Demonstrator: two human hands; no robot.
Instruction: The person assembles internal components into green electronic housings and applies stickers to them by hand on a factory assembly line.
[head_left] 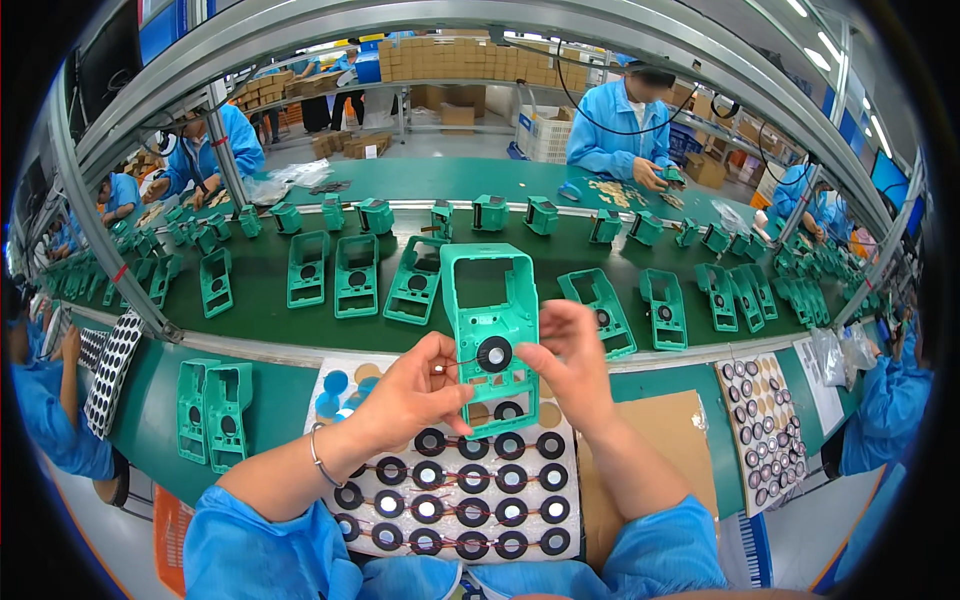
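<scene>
My left hand [420, 385] is closed on the lower left side of a green plastic housing [490, 275], held up and tilted above the bench. A round black speaker [494, 354] with a pale centre sits in the housing's middle, and a thin wire shows by my left fingertips. My right hand [568, 365] is at the housing's right edge, its thumb on the rim of the speaker. The other right fingers are apart from the thumb and slightly blurred. Below lies a white foam sheet [455, 535] with rows of black speakers on it.
Two green housings [228, 424] stand on the bench at left. Brown cardboard [650, 440] lies at right, beside another speaker sheet [758, 420]. Ahead, a dark green conveyor belt [500, 265] carries many housings. A co-worker [625, 120] works across it; metal frame bars arch overhead.
</scene>
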